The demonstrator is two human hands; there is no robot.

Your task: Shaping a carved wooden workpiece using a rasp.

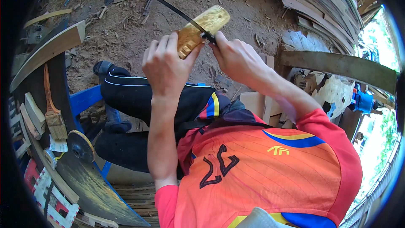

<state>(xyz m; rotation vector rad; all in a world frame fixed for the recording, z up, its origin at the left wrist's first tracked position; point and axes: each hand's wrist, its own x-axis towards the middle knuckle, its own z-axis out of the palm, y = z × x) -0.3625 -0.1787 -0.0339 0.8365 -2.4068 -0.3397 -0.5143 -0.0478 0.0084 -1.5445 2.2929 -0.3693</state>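
A golden-brown wooden piece, rounded at its upper end and notched near its lower end, is raised above my lap and tilted to the right. My left hand grips its lower left side, with the thumb on the right. My right hand is closed at the near end of a thin, dark, straight tool, which looks like a narrow file or blade. The tool lies across the wood and points up and left. My right fingers partly hide its near end, so its exact kind is unclear.
On the left, a dark board carries a paintbrush, a round disc and wood offcuts. A thick beam stands right of my arm. Planks are stacked at upper right. Scraps litter the dirt floor.
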